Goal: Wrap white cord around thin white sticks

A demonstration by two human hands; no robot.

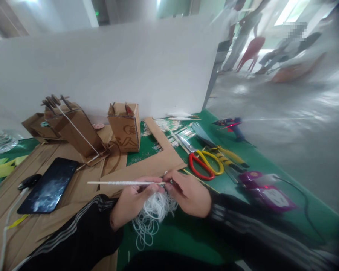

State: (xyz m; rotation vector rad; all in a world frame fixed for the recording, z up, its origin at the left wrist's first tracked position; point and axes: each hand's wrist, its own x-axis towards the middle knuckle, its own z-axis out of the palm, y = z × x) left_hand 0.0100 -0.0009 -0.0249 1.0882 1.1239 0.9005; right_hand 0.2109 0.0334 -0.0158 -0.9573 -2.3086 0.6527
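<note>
My left hand (137, 197) is closed around a thin wooden stick (94, 183), which lies level and points left. White string is wound along part of the stick. Close beside it, my right hand (188, 192) pinches at the stick's right end, where the string meets it; the fingertips partly hide that spot. Beneath both hands hangs a loose tangle of white string (155, 210). A cut piece of cardboard (169, 160) lies just beyond my fingers.
Red-and-yellow-handled scissors (202, 173), pliers (233, 156), a purple power strip (267, 190) and a glue gun (233, 126) lie to the right. Cardboard boxes (124, 128) stand at the back left. A phone (49, 184) rests on cardboard sheets. A white partition (101, 71) rises behind.
</note>
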